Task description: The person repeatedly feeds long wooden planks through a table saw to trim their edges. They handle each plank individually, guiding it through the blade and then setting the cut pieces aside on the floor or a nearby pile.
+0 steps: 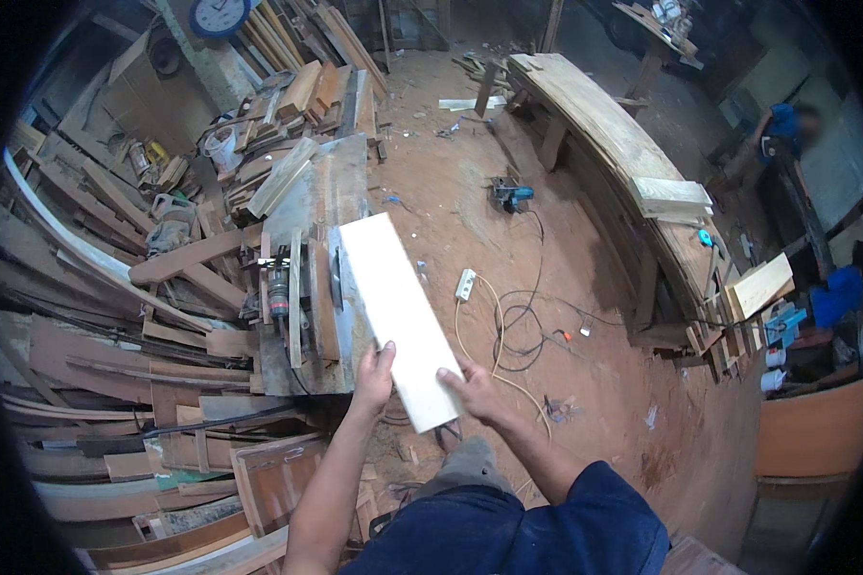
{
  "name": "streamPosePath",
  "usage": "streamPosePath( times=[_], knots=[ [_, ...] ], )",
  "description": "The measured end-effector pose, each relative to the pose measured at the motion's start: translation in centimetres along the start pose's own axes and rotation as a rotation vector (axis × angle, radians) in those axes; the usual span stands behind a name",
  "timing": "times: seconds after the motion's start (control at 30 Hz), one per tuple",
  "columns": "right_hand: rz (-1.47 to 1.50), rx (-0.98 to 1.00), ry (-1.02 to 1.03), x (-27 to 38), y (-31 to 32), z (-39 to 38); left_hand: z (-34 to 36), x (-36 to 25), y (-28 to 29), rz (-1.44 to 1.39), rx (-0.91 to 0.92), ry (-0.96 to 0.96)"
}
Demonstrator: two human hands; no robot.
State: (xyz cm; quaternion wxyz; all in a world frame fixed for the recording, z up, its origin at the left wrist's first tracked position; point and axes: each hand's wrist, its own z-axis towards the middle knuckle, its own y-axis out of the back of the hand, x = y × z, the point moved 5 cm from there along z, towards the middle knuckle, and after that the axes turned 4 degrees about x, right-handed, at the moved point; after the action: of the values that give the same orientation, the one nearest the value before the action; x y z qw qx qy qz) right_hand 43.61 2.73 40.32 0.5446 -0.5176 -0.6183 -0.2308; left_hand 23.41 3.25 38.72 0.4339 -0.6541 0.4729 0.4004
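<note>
A pale, flat wooden board (400,316) is held in front of me, tilted with its far end to the left. My left hand (374,380) grips its left edge, thumb on top and fingers hidden beneath. On the opposite edge, close to the near end, my right hand (474,388) is closed the same way. Past the board's left side is a worktable (355,182) with a saw blade showing from it. A power tool (277,287) with a dark body lies on that table among wood strips.
A blue circular saw (513,195) sits on the dirt floor, its cord coiled near a white power strip (465,285). To the right runs a long wooden bench (604,110) bearing stacked boards (671,196). Scrap timber (115,355) piles up at left. Another person (784,129) stands far right.
</note>
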Motion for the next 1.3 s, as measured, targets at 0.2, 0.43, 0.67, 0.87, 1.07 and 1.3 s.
streamPosePath(
  times=[0.2, 0.43, 0.67, 0.87, 1.07, 1.3],
  knots=[
    [-0.115, -0.435, 0.101, -3.5, 11.8, 0.2, -3.2, 7.1, 2.1, 0.325, 0.159, 0.254],
    [-0.198, -0.927, 0.158, -4.4, 29.8, 2.4, -16.2, 15.4, 15.0, 0.72, -0.061, 0.514],
    [-0.12, -1.241, 0.736, 14.4, 49.0, 7.0, -28.8, 22.8, 25.0, 0.475, -0.359, 0.994],
    [0.14, -0.822, 0.401, 13.8, 44.7, 13.7, -27.9, 23.0, 25.6, 0.377, -0.469, 0.906],
    [-0.112, -0.527, -0.088, -7.7, 26.3, 16.4, -21.1, 21.5, 21.4, 0.366, -0.316, 0.593],
    [0.221, -0.304, -0.655, -31.3, 5.8, 9.7, -20.9, 16.9, 18.8, 0.569, -0.246, 0.652]
  ],
)
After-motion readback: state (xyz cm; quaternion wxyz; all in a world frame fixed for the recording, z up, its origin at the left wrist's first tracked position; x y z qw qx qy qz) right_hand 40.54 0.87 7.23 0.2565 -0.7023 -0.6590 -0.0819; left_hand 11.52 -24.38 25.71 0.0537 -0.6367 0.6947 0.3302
